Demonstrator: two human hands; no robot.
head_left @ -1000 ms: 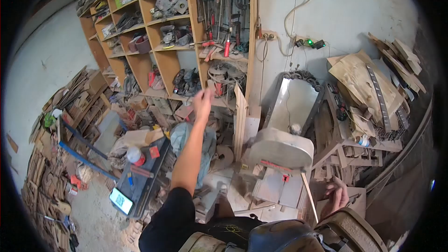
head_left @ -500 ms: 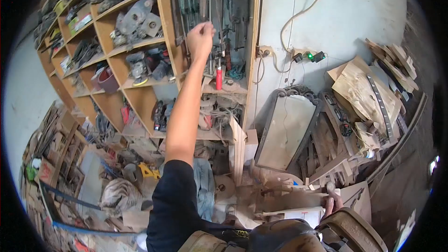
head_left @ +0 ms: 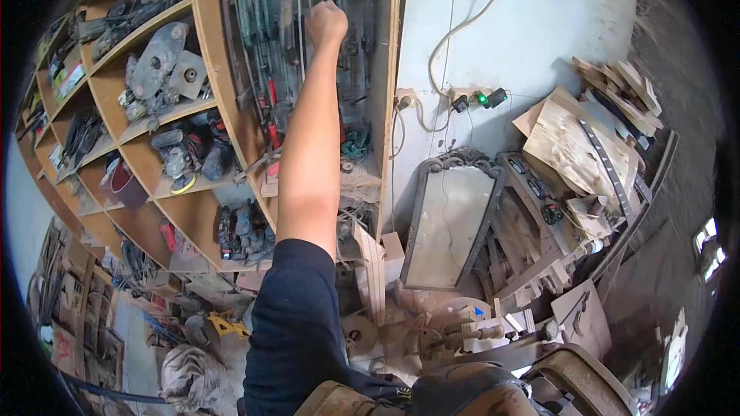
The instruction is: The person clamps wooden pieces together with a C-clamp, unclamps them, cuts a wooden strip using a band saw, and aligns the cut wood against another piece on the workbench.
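Dusty wooden shelving [head_left: 204, 15]: clamps [head_left: 287, 15], hung closely side by side. Left hand [head_left: 327, 25]: at clamps, grip curled, contents indeterminable. Risk: crowding could make neighbours snag, swing or fall.

Left hand [head_left: 327, 25]: fingers mostly hidden by its back; whether anything is gripped cannot be told. Clamps [head_left: 266, 11]: partly covered by the hand. Shelving [head_left: 212, 38]: cut off by the upper edge. Brown object [head_left: 478, 393]: cropped below. Power outlet's [head_left: 405, 98] markings: too small to be read.
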